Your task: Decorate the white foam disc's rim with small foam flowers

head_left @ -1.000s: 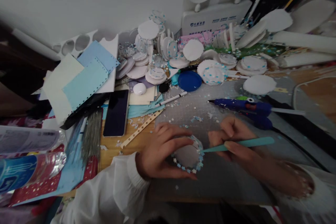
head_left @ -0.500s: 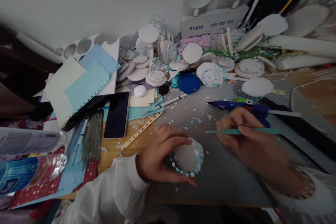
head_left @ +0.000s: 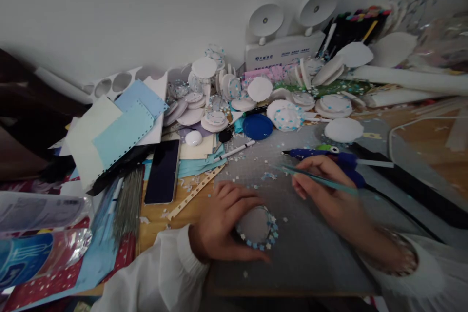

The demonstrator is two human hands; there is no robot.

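My left hand (head_left: 223,222) grips a white foam disc (head_left: 256,226) on the grey cutting mat (head_left: 310,248). Small blue and white paper stars ring the disc's edge. My right hand (head_left: 325,190) holds teal tweezers (head_left: 310,177), their tip pointing up and left toward a small cluster of loose paper stars (head_left: 268,175) on the mat. The tweezers are lifted away from the disc. Just behind my right hand lies a blue glue gun (head_left: 321,156).
A pile of finished white discs (head_left: 285,112) and a blue lid (head_left: 257,126) fill the back of the desk. A phone (head_left: 163,170), a white pen (head_left: 234,151), paper sheets (head_left: 117,126) and foil packets (head_left: 40,234) crowd the left. A white lamp device (head_left: 281,48) stands by the wall.
My right hand lifted the tweezers off the disc's edge and swung them up and back toward the loose stars. My left hand kept its hold on the disc.
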